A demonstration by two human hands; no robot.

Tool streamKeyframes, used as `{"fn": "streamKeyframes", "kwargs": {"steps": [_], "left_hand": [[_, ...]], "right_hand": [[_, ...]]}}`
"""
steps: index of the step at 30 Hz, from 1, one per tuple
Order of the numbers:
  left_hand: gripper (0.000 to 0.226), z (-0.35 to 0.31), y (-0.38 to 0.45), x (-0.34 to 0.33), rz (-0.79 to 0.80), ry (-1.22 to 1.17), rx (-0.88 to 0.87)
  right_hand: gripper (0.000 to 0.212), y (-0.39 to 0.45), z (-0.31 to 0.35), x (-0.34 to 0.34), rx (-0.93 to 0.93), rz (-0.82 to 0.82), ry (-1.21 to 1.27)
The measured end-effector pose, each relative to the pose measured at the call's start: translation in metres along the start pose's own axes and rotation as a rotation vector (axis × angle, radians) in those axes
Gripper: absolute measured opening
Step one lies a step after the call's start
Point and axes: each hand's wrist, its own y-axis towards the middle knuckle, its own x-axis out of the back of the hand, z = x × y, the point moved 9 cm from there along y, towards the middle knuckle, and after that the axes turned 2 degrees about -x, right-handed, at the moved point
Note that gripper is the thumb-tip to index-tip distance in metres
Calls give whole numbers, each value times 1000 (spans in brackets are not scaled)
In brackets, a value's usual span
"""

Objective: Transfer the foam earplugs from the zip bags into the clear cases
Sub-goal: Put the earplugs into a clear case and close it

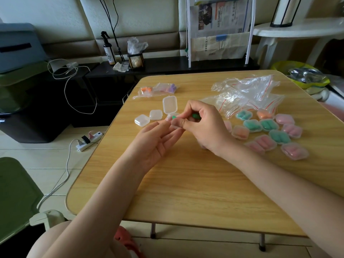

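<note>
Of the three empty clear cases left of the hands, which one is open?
The open case farthest from the camera, its lid raised. The two closed cases lie left of it.

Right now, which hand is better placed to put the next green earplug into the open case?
The right hand. It already holds a green earplug just above the open clear case, while the left hand supports that case from below with mostly straight fingers.

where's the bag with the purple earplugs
In the head view, the purple earplug bag lies at the table's far left, beside the orange earplug bag.
</note>
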Motion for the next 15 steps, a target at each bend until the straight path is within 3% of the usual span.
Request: {"fn": "streamKeyframes", "kwargs": {"steps": [3,6,13,15], "left_hand": [[27,0,-1,0,-14,5,-4],[24,-3,-2,0,-25,-44,-20],[20,-10,-3,1,-27,-73,-54],[19,-11,-3,5,-74,-51,-86]], "right_hand": [[19,2,-2,2,32,-33,-29],[14,-2,6,-4,35,44,-14],[46,2,-9,-13,-165,190,133],[46,4,-17,-12,-215,208,245]]}}
